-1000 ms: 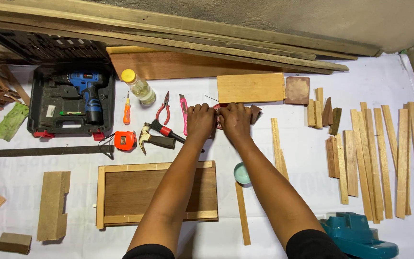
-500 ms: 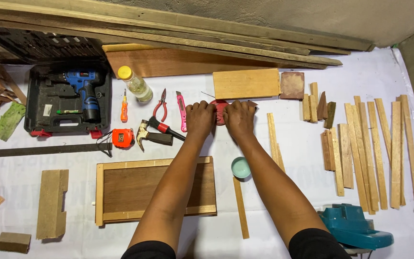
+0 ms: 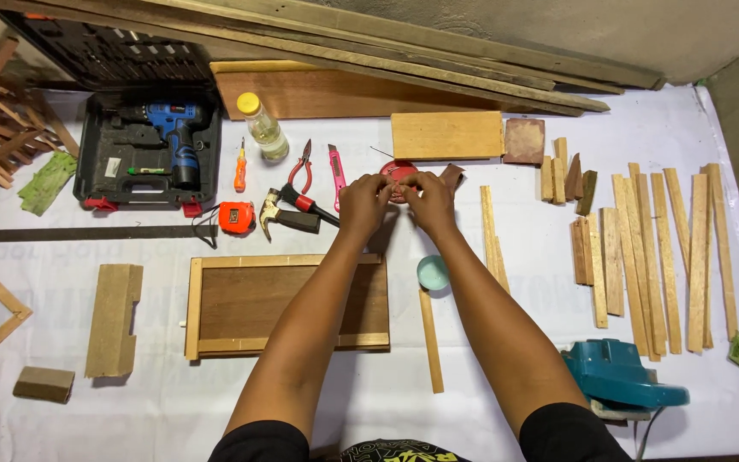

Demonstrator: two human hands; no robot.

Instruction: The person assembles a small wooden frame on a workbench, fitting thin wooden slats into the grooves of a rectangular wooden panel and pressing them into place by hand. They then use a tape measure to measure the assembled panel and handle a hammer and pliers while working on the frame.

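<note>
Red round thing (image 3: pixel 400 170) is pinched by the left hand (image 3: pixel 363 204) and right hand (image 3: pixel 428 198), above the wooden frame (image 3: pixel 287 305).

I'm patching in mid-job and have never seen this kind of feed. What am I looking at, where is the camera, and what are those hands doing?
There is no machine here: a person works with two bare hands, filmed by one camera worn on the head, looking down. The left hand and right hand meet over a small round red object, fingers on it; what it is I cannot tell. The white-covered table carries a framed brown wooden panel, a blue cordless drill in a black case, a black-headed hammer, red-handled pliers, an orange tape measure, a small teal round lid and many thin wooden strips.
</note>
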